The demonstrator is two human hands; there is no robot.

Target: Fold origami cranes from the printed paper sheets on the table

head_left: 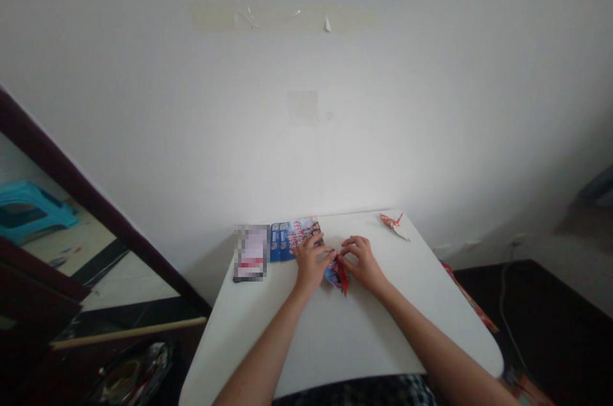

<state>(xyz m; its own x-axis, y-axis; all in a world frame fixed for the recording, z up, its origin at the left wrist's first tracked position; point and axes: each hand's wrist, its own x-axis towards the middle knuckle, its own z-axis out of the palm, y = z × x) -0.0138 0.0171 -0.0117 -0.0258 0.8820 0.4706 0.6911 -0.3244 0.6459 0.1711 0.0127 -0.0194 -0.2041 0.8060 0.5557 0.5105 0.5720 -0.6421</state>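
The left hand and right hand meet near the middle of a white table, their fingers curled and closed in from either side on one small folded paper piece. Printed in blue and red, it stands between the hands, and its long axis runs roughly far to near, leaning slightly. A narrow red point aims toward the person. Exactly how the fingertips pinch it is partly hidden.

Just left of the left hand lies one flat blue printed sheet, its edge tucked under that hand. Beside it, further left, sits one dark-edged rectangular item, too pixelated to identify. One red-and-white paper crane lies alone near the far right corner, well apart from the hands.

Beyond the table's right edge, a red strip hangs near a pale cable. A teal stool shows at the far left.
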